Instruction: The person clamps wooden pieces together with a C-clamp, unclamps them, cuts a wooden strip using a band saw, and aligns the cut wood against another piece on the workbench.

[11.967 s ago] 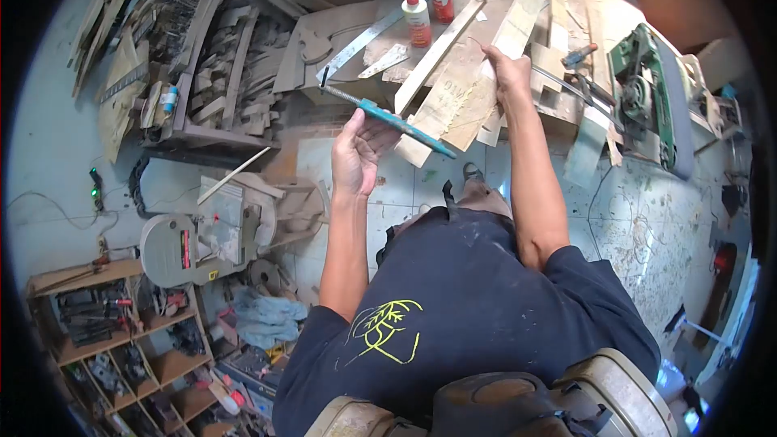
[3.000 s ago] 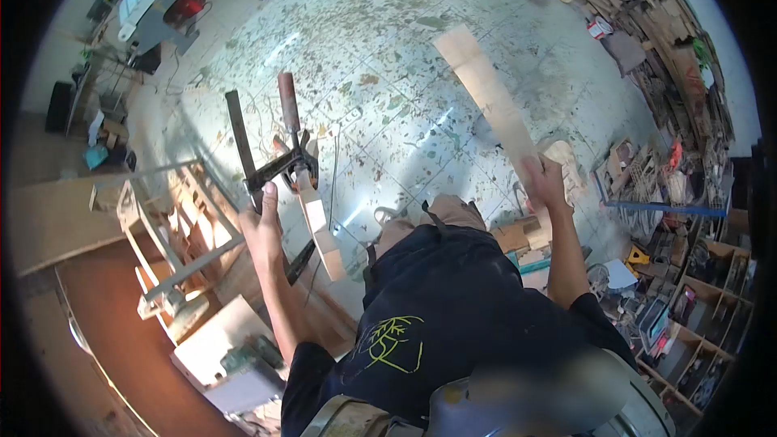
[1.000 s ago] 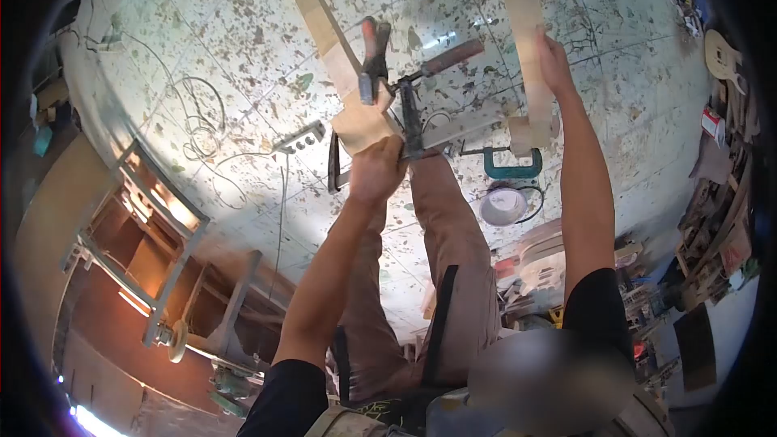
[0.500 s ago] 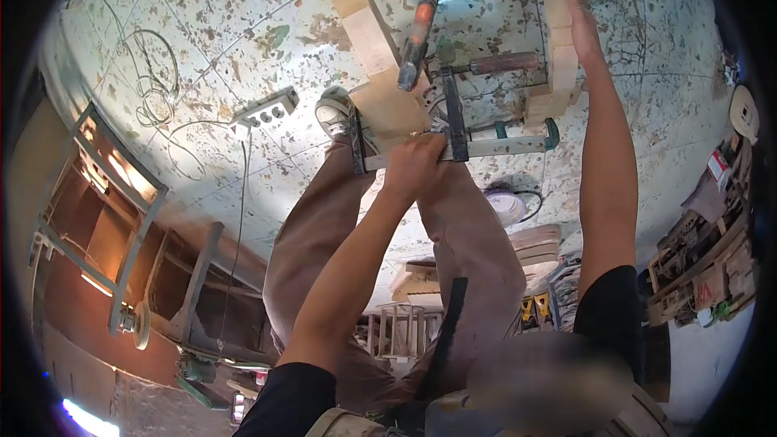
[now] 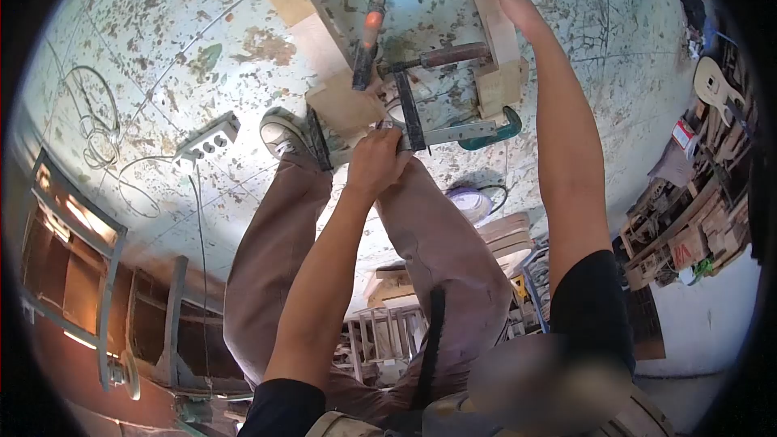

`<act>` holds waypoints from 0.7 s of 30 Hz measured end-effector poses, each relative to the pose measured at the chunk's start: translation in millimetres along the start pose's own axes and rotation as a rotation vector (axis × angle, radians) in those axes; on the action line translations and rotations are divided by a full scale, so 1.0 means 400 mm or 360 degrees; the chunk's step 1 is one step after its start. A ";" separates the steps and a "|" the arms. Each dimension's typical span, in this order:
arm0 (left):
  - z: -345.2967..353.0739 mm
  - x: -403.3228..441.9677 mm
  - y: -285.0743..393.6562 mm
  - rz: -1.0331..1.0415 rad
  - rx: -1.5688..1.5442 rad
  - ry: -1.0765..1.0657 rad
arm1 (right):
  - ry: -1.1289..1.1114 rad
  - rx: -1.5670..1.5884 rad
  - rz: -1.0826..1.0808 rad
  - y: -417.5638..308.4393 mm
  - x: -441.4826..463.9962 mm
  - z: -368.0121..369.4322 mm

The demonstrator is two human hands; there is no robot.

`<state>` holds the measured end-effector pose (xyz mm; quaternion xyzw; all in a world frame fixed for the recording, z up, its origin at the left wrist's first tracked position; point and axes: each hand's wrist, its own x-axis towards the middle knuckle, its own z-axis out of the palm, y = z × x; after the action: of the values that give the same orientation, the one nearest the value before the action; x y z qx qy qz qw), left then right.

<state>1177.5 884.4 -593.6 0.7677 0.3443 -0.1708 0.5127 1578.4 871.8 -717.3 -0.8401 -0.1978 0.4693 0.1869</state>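
Observation:
My left hand (image 5: 377, 160) is closed around the bar of a dark metal clamp (image 5: 411, 111), low at the centre, just above my legs. The clamp sits at the near end of a long pale wooden piece (image 5: 316, 40) with a wider block at that end. A second clamp handle with an orange grip (image 5: 371, 28) stands over this piece. My right hand (image 5: 518, 8) lies with fingers stretched out against another long pale board (image 5: 488, 12). Near that board's close end, beside a small wood block, is a teal C-clamp (image 5: 495, 133).
A white power strip (image 5: 209, 139) with cables lies on the speckled tile floor at left. My shoe (image 5: 283, 136) is beside the clamp. A round white-purple container (image 5: 471, 204) sits behind my knee. Wood scraps and a guitar body (image 5: 714, 85) are at right, a metal frame (image 5: 109, 291) at left.
Both wooden pieces and the clamps have shifted left in view. Since the frame 3 seconds ago, both pieces were lowered to the floor. My right hand's grip has loosened into spread fingers.

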 end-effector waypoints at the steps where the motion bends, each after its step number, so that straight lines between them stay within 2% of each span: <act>1: 0.002 0.000 -0.010 -0.0004 0.0016 -0.0024 | 0.0042 -0.0040 -0.0006 0.004 -0.005 0.009; 5: 0.035 0.024 -0.067 -0.0057 -0.0052 -0.0032 | 0.0072 -0.0114 -0.0086 0.005 -0.037 -0.013; 7: 0.047 0.033 -0.083 -0.0022 -0.0139 -0.0021 | 0.0284 -0.0479 -0.0036 -0.035 -0.124 -0.023; 9: 0.012 0.029 -0.057 -0.0070 -0.0143 0.0016 | 0.0234 -0.0265 -0.0143 -0.031 -0.233 -0.022; 11: -0.061 -0.007 -0.001 -0.0222 -0.0188 -0.0048 | 0.0155 -0.0638 -0.0186 -0.058 -0.379 -0.030; 12: -0.095 -0.034 -0.002 -0.0295 -0.0257 -0.0126 | 0.0069 -0.0492 -0.0158 -0.056 -0.459 -0.027; 13: -0.140 -0.075 0.003 -0.0300 -0.0308 0.0003 | 0.0194 -0.0694 -0.0620 0.004 -0.516 -0.024; 14: -0.187 -0.140 0.008 -0.0307 -0.0356 0.0142 | -0.0001 -0.0505 -0.0265 0.017 -0.602 -0.033; 16: -0.304 -0.286 0.010 -0.0403 -0.0403 0.0431 | -0.0059 -0.0709 0.0085 0.000 -0.781 -0.043; 17: -0.362 -0.389 0.012 -0.0509 -0.0416 0.0569 | -0.0012 -0.0832 -0.0032 0.160 -0.832 -0.038; 18: -0.416 -0.496 0.010 -0.0716 -0.0536 0.0653 | -0.0273 -0.0635 0.0144 0.066 -0.919 -0.067; 19: -0.460 -0.614 0.015 -0.0925 -0.0677 0.0748 | -0.0315 -0.0927 0.0276 -0.012 -0.999 -0.076; 20: -0.498 -0.743 0.027 -0.0961 -0.0656 0.0874 | -0.0330 -0.0936 -0.0040 0.052 -1.040 -0.082; 21: -0.523 -0.875 0.036 -0.1022 -0.0639 0.1007 | -0.0441 -0.0978 -0.0035 0.018 -1.085 -0.095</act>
<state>922.1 946.5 -281.5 0.5231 0.7285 -0.0091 0.4422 1403.4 640.3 -392.1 -0.7831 -0.3625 0.4956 -0.0988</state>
